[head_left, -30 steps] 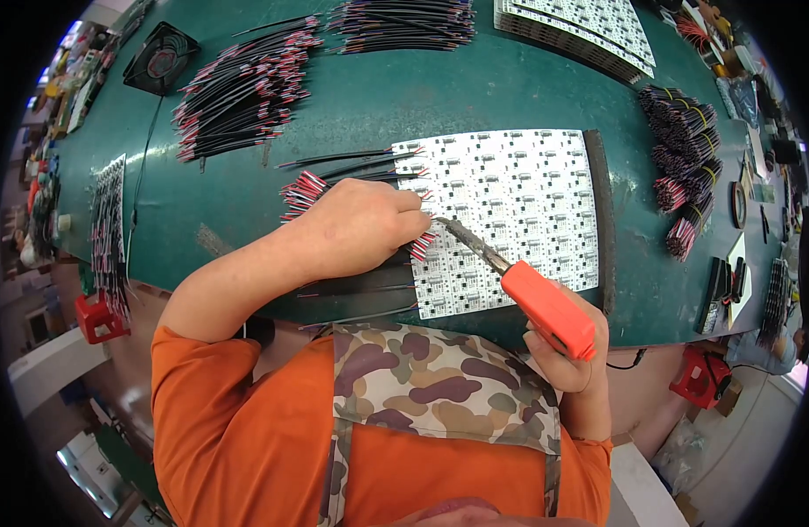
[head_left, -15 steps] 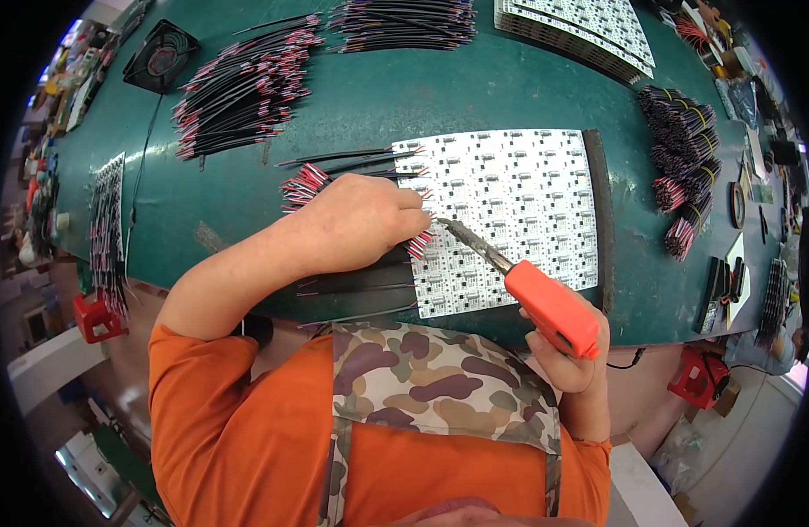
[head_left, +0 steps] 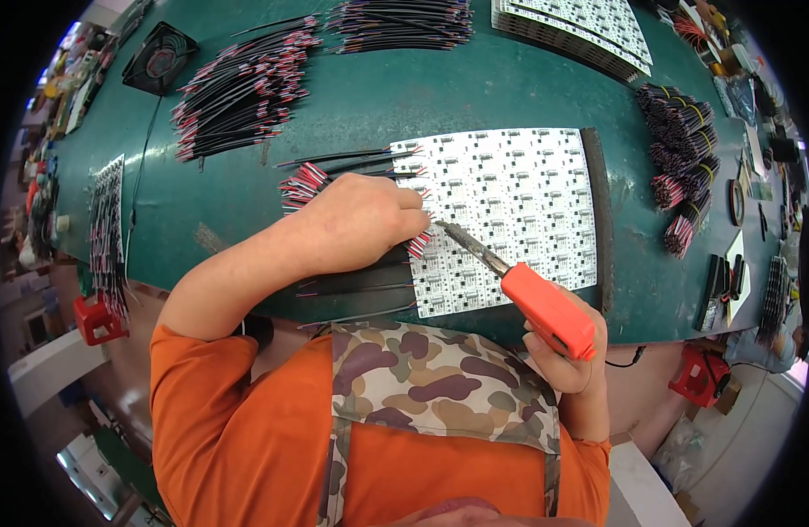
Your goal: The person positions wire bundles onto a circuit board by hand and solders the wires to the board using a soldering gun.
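A white circuit board panel (head_left: 510, 211) with rows of small black parts lies on the green table in front of me. My left hand (head_left: 365, 220) is closed on a bunch of black cables (head_left: 305, 183) with red and white ends, held at the panel's left edge. My right hand (head_left: 562, 356) grips a red soldering iron (head_left: 549, 307). The iron's dark tip is at the wire ends beside my left fingertips; whether it touches them I cannot make out. Several single cables (head_left: 360, 289) reach the panel's left edge above and below my hand.
Loose cable piles (head_left: 246, 83) and a small black fan (head_left: 161, 57) are at the far left. A stack of panels (head_left: 580, 35) stands at the far right, with tied cable bundles (head_left: 681, 145) nearer. A dark strip (head_left: 600, 220) borders the panel's right side.
The soldering iron and my right hand have shifted very slightly left. My left hand keeps its place with the cables.
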Demonstrator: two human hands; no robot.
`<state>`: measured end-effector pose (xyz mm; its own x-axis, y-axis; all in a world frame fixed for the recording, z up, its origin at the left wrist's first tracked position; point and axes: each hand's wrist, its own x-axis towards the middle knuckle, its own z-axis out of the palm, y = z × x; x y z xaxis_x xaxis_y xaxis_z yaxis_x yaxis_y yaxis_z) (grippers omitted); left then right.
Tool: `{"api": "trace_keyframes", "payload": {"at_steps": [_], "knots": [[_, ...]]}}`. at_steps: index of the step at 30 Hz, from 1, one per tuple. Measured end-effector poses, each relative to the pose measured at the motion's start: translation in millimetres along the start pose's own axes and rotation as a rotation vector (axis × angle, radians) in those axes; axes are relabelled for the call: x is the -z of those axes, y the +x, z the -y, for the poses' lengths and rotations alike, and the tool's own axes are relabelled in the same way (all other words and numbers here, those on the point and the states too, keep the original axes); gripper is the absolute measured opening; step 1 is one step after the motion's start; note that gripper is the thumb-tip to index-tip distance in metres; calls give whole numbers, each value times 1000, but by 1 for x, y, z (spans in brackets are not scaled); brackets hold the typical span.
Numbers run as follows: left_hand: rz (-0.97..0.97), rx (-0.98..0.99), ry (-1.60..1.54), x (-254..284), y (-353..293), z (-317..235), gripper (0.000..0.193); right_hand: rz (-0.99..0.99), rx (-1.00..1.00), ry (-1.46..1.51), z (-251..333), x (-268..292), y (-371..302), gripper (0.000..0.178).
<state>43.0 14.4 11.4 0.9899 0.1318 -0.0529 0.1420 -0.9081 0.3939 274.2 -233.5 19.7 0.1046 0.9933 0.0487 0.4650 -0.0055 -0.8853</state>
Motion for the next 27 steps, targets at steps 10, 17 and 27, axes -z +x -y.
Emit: {"api": "trace_keyframes", "payload": {"at_steps": [10, 17, 27], "knots": [[-2, 23, 13, 3, 0, -6, 8, -31, 16, 1, -1, 3, -6, 43], [10, 41, 9, 2, -2, -4, 12, -47, 23, -2, -1, 6, -8, 42], [-242, 226, -77, 23, -10, -3, 35, -60, 95, -37, -1, 8, -12, 45]]}}
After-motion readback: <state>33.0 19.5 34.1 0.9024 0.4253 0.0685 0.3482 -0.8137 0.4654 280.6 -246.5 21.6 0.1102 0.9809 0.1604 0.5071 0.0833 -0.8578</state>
